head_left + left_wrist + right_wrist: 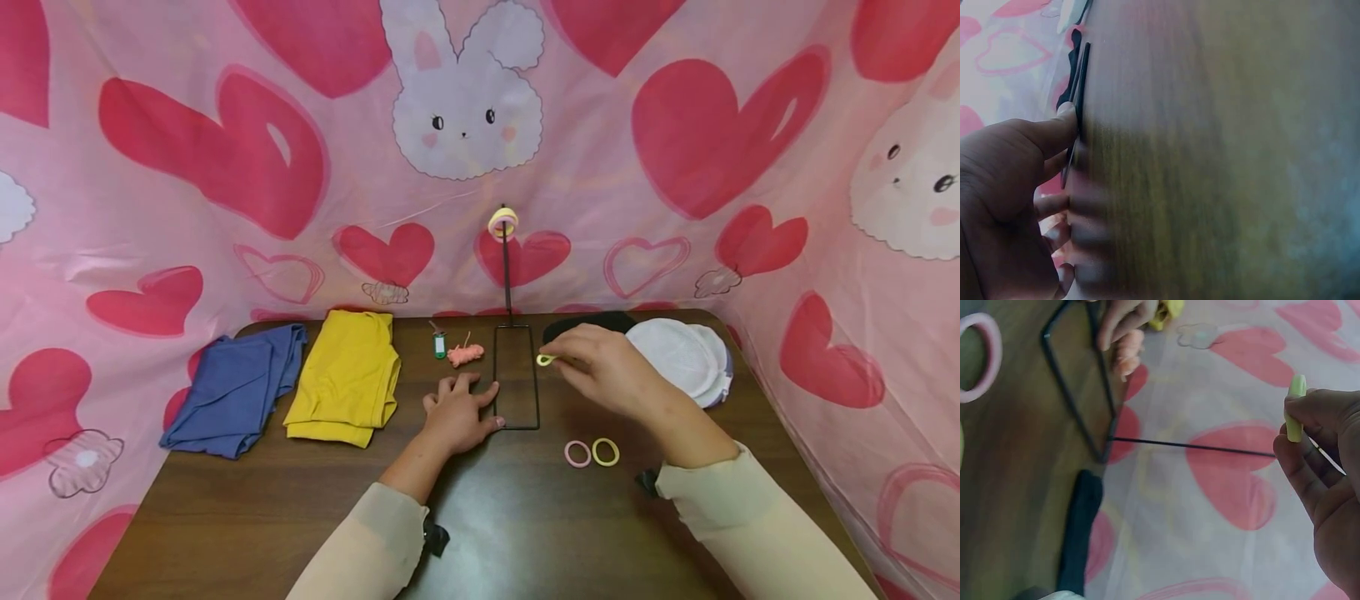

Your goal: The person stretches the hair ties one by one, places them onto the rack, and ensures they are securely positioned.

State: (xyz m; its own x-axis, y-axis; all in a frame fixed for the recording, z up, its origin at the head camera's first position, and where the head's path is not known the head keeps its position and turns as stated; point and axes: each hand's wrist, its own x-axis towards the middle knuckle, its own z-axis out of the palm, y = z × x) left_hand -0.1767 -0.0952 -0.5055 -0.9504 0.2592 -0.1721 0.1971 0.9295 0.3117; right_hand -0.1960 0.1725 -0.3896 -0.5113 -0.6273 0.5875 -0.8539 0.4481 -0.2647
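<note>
A black wire stand (pixel 538 375) has a rectangular base on the table and an upright rod, with yellow and pink rings (pixel 502 222) hung near its top. My left hand (pixel 457 412) rests at the base's left side, fingers spread, thumb and index finger touching the wire. To the right of the stand, my right hand (pixel 600 367) pinches a yellow ring (pixel 1295 407) between thumb and fingertips, above the table. Nearer to me, a pink ring (pixel 567 457) and another yellow ring (pixel 596 457) lie side by side on the wood.
Blue folded cloth (pixel 232 392) and yellow folded cloth (pixel 341 383) lie at left. A green key tag (pixel 439 346) and a coral yarn bundle (pixel 467 356) sit beside the stand. Black cloth (pixel 577 323) and a white round item (pixel 671 358) are at back right, before a pink curtain (pixel 465 250).
</note>
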